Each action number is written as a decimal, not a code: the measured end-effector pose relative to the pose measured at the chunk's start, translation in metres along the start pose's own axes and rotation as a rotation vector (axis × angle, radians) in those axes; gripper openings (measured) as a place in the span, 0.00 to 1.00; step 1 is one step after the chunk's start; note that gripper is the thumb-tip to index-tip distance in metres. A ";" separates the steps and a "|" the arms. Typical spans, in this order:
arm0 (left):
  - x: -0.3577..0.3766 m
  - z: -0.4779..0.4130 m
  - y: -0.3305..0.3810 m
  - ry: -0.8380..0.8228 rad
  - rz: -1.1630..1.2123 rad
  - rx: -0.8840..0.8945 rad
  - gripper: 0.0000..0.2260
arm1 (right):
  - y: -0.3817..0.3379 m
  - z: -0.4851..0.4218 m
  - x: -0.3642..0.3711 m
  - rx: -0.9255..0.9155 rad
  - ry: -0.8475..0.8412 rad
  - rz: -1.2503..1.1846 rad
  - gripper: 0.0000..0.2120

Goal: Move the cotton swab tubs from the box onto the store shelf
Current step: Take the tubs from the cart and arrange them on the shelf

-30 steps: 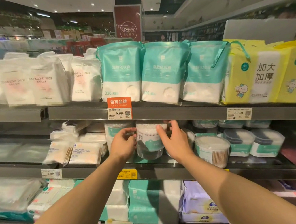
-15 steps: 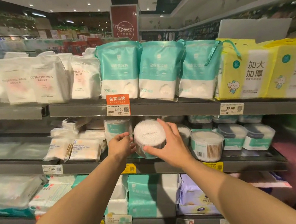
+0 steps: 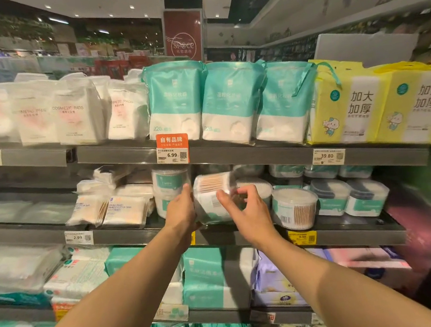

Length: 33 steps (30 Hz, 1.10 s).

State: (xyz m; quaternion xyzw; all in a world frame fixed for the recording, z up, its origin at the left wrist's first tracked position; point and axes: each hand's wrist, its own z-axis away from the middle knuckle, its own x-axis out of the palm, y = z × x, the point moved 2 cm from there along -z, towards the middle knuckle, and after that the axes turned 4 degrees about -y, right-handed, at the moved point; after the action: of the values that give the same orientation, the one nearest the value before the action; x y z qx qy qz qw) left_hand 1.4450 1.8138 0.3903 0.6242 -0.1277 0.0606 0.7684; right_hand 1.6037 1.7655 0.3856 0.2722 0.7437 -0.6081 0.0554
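A clear cotton swab tub (image 3: 209, 192) with a white-and-teal label is held at the front of the middle shelf (image 3: 339, 234), just above its edge. My left hand (image 3: 181, 213) grips the tub's left side with the thumb up. On the tub's right front, my right hand (image 3: 248, 214) has its thumb and curled fingers against the label. Two stacked tubs (image 3: 168, 183) stand just left of it. To the right sit more tubs, one (image 3: 295, 208) showing wooden sticks and others (image 3: 365, 198) with teal labels. The box is out of view.
The shelf above (image 3: 263, 153) overhangs the tubs and carries teal cotton pad bags (image 3: 176, 102) and an orange price tag (image 3: 172, 148). Flat swab packs (image 3: 123, 210) lie left of the stacked tubs. Lower shelves hold tissue packs (image 3: 212, 278).
The tub has turned from lid facing me to side facing me. My right hand slid from over the lid to the tub's right front. The left hand stays on its left side.
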 end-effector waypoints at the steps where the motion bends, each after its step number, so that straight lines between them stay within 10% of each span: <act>1: 0.000 0.003 0.002 -0.022 -0.012 0.029 0.14 | -0.001 0.000 0.000 0.041 0.025 -0.051 0.28; 8: -0.018 0.004 -0.002 0.036 -0.313 0.279 0.16 | 0.010 -0.014 0.014 0.415 0.048 -0.548 0.15; 14: -0.014 -0.005 -0.001 -0.030 -0.100 0.018 0.23 | 0.006 -0.016 0.022 0.490 0.100 -0.691 0.12; 33: -0.010 -0.042 0.018 0.042 -0.120 0.191 0.08 | 0.012 -0.060 0.021 0.474 0.097 -0.450 0.25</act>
State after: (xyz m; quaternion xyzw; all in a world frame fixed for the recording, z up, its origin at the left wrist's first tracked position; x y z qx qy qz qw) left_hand 1.4361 1.8590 0.3966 0.6997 -0.0675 0.0393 0.7102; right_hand 1.6066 1.8304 0.3814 0.1350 0.6248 -0.7475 -0.1806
